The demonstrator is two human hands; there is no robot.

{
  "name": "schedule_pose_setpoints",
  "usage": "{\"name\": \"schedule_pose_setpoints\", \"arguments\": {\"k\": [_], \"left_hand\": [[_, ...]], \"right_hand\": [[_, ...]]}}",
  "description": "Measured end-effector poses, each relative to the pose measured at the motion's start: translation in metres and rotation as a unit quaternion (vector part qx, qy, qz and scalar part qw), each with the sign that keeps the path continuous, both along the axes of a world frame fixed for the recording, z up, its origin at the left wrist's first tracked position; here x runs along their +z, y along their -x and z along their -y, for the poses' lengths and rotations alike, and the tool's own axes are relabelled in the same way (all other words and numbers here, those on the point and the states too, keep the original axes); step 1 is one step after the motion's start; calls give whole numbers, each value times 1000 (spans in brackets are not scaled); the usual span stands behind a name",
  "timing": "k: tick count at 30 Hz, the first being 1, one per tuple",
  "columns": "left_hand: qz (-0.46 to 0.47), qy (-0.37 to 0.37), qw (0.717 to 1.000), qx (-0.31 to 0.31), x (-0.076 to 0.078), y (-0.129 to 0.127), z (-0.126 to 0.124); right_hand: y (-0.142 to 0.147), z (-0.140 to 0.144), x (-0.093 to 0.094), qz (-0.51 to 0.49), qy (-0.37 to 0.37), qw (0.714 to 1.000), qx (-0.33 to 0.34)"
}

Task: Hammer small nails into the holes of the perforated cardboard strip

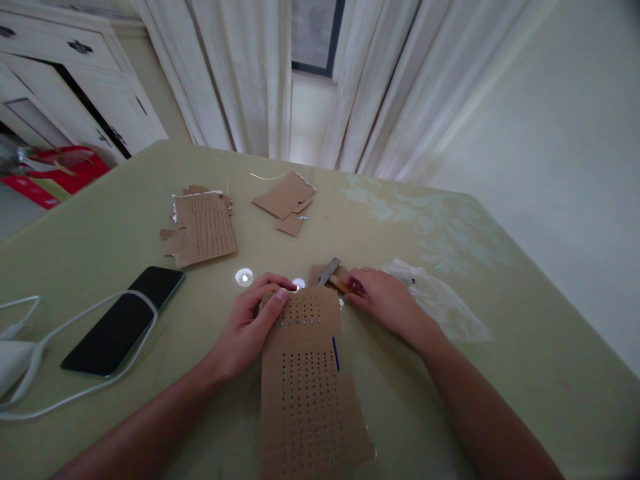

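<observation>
The left hand [247, 327] presses its fingers on the holed cardboard sheet [307, 380] lying on the worktop [450, 400], the right hand [385, 300] clamps a small tool [331, 273], and only the top rows look filled.

Setting: we read this as a home room.
Evidence, top centre: white curtains [240, 73] over a window [316, 33].
Evidence, upper left: white cabinet [75, 80].
Evidence, centre: table [500, 300] under green cloth.

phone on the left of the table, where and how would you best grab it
Probably the phone by its two long edges near the far, upper end, coming from above. It lies flat, screen up, and a white cable loops over its middle, so the far end is free.
</observation>
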State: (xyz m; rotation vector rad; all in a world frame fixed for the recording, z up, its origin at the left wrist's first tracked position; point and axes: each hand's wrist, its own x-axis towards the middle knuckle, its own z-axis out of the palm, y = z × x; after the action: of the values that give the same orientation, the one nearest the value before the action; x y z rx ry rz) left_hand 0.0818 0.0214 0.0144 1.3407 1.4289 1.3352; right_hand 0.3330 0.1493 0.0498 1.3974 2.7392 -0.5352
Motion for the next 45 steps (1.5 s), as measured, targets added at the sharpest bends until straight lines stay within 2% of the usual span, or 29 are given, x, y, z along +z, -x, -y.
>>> {"name": "schedule_pose_setpoints", "arguments": {"k": [2,4,6,7,10,12,15,18,22,26,31,36,38,42,45], "left_hand": [[5,-6,1000,15,2,-1,0],[18,-5,999,36,5,-3,2],[25,3,998,63,9,-6,4],[26,9,997,75,11,-7,6],[37,12,996,83,11,-10,11],[68,2,995,72,8,-10,13],[74,-43,995,56,4,-5,15],[-49,-122,991,26,4,2,15],[-180,-211,960,19,7,7,13],[-236,-252,938,40,11,6,13],[-268,-272,923,48,11,6,13],[-283,-304,909,38,5,6,12],[-287,-313,905,37,4,6,12],[-297,-343,890,38,6,5,14],[-303,-356,883,45,10,4,15]], "right_hand": [[4,5,8,-74,18,997,-5],[9,14,15,-213,112,970,-10],[14,26,18,-320,245,915,-6],[17,33,19,-344,304,889,-3],[24,51,20,-388,421,820,-21],[26,56,20,-430,447,783,-45],[25,55,21,-496,432,748,-89],[24,52,21,-534,447,703,-144],[26,56,21,-542,498,656,-166],[30,62,22,-549,515,637,-167],[32,67,25,-544,515,644,-157],[31,66,28,-556,514,631,-172],[30,64,27,-549,507,644,-165],[28,61,26,-524,479,689,-147],[26,61,28,-516,468,703,-140]]}}
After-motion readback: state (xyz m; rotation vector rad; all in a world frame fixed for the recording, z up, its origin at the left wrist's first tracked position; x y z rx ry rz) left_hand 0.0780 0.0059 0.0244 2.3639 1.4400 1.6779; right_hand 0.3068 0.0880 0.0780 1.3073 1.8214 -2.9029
